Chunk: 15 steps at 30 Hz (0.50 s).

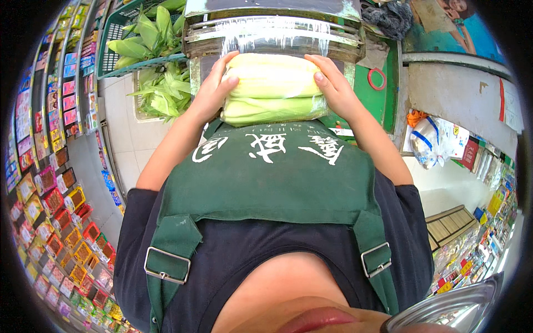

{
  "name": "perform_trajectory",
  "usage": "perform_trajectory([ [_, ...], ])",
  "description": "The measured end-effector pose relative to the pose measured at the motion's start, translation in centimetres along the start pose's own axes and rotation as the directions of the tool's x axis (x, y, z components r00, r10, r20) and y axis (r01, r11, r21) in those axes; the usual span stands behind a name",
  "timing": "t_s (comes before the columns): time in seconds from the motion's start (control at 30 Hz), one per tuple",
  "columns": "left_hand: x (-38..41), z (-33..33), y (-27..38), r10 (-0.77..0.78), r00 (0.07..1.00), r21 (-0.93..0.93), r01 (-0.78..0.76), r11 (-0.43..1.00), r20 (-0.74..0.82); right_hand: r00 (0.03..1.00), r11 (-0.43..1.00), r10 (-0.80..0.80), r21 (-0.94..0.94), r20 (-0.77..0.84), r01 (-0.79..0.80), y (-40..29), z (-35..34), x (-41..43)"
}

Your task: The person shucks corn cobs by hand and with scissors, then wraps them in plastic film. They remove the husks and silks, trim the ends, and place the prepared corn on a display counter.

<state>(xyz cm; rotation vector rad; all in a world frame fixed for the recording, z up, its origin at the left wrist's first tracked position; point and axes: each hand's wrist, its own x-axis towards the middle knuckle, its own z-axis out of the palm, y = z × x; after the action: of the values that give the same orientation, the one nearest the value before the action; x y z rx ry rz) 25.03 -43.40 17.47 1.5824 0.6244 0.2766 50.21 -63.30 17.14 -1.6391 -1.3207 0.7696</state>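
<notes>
A bundle of corn ears, pale yellow on top and green-husked on the near side, is held level in front of my apron, covered by clear plastic film. My left hand grips its left end, thumb on top. At the right end my right hand holds it the same way. Just beyond the bundle, stretched clear film lies over the rails of a worn wrapping machine. Whether that film still joins the bundle I cannot tell. The undersides of the ears are hidden.
Left of the machine stand a green plastic crate of corn in husks and a pale basket of stripped husks. A red tape ring lies on a green surface to the right. Shelves of packaged goods line the left side.
</notes>
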Motion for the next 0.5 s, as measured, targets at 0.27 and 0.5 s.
perform_trajectory([
  [0.27,0.8,0.5,-2.5,-0.115,0.992,0.22,0.123,0.968,-0.047,0.892,0.897,0.44,-0.095,0.104,-0.431,3.7,0.7,2.9],
  [0.5,3.4,-0.6,-2.0,-0.446,0.882,-0.4,0.468,0.788,0.154,0.78,0.828,0.545,-0.053,0.306,-0.558,3.4,-0.4,4.8],
])
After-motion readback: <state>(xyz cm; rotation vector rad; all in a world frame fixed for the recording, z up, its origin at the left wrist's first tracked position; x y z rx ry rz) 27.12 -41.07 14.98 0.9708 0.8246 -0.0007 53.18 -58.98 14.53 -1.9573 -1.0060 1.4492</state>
